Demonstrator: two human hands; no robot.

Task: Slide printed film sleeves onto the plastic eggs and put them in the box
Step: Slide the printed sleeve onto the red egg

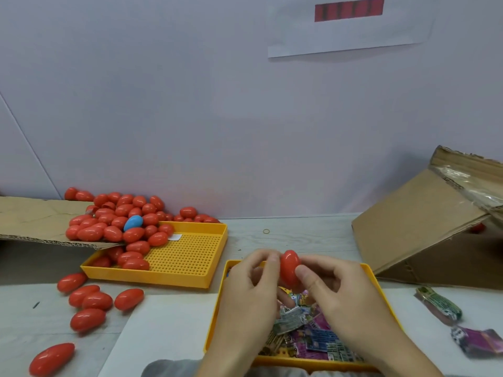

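Holding bare red egg [290, 268] upright btwn both hands, R grip [334, 289] pinching it, L grip [255, 281] fingertips alongside; film sleeves [313, 333] directly below in yellow tray [381, 295].

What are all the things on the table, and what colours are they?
Plastic eggs: many, red, heaped on the left cardboard and far tray; several loose at the table's left.
Blue egg: one, in the heap.
Held egg: one, red, no sleeve visible, between both hands.
Far tray: one, yellow, perforated.
Near tray: one, yellow, holding film sleeves.
Film sleeves: many, printed purple, blue, grey; two more at right.
Cardboard box: one, brown, tilted, right.
Rubber band: one, mid-table.
Left hand: pinches the held egg.
Right hand: grips the held egg.
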